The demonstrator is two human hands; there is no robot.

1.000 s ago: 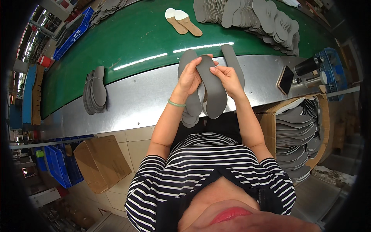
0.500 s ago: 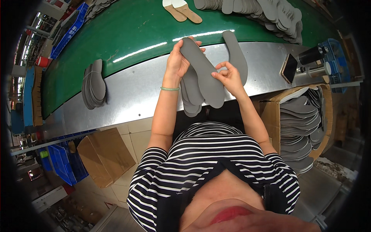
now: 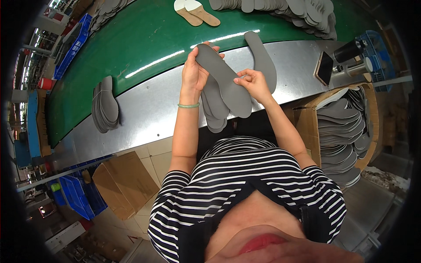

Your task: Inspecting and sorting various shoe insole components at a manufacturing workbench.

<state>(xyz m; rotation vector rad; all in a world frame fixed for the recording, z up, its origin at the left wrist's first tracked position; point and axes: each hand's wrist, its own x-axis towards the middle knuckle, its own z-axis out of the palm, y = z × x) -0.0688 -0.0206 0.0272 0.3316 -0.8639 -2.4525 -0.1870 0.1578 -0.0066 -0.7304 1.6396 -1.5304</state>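
A grey insole (image 3: 226, 81) is held up between my two hands, tilted over the metal edge of the bench. My left hand (image 3: 195, 72) is wrapped round its narrow far end, thumb on top and fingers behind. Along its right edge, my right hand (image 3: 253, 83) pinches it between thumb and fingers. Beneath it, several more grey insoles (image 3: 213, 111) overhang the near edge of the bench, partly hidden by the held one. Just beyond my right hand, another grey insole (image 3: 262, 59) lies on the bench.
A tied bundle of insoles (image 3: 105, 105) stands at left on the metal strip (image 3: 144, 105). Tan-and-white insoles (image 3: 196, 12) and a long row of grey ones (image 3: 302, 15) lie on the green surface. At right are a phone (image 3: 323, 68) and a carton (image 3: 370, 131) full of insoles.
The whole scene has shifted slightly in the picture as the head turned. Both hands keep the same hold on the insole, with little other movement.
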